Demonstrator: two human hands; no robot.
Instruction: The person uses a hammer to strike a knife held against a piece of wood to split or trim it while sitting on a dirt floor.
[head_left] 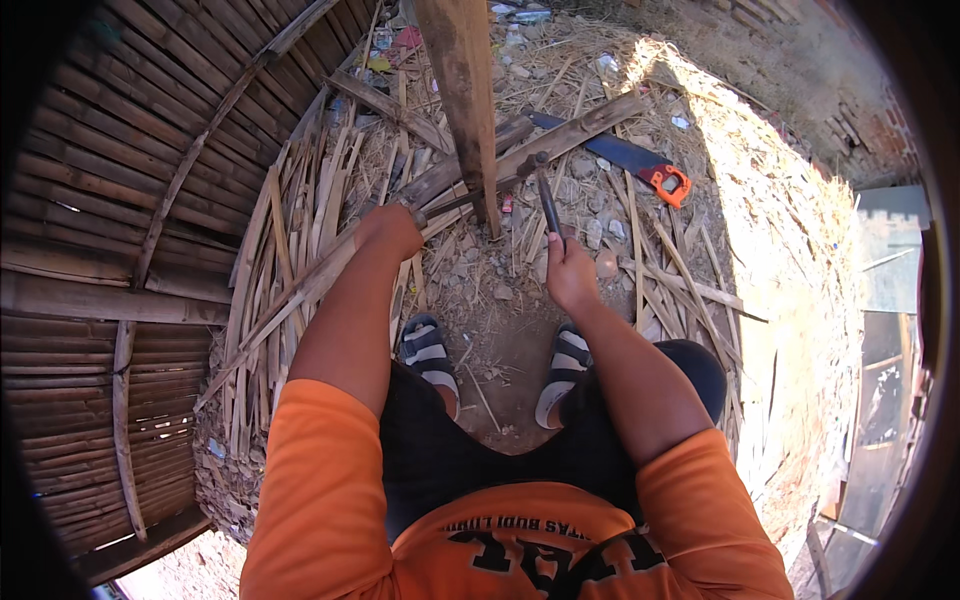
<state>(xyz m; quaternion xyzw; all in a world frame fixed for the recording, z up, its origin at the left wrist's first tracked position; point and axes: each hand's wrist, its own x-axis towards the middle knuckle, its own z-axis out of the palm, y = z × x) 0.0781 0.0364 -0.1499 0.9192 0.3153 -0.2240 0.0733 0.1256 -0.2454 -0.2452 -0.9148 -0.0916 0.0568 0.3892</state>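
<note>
At the foot of an upright wooden post (462,90), the left hand (390,231) closes around a dark, chisel-like bar (452,207); the right hand (572,272) clasps a hammer (549,205). Striking seems in hand; the next move calls for steady aim.

So the brown squared wooden post (463,95) is rising dead ahead, with a long weathered wooden plank (597,118) lying crosswise behind it. The left hand (393,232) is holding a dark narrow metal tool (450,207) left of the post; the right hand (573,275) is holding a dark-handled metal hammer (549,205) just right of it. An orange-handled dark steel handsaw (625,153) is lying farther right, crossing the plank. Thin tan split strips (265,300) are lying between the brown slatted wall (100,190) and the left arm. Striped grey sandals (430,352) are resting nearer, below the hands.
</note>
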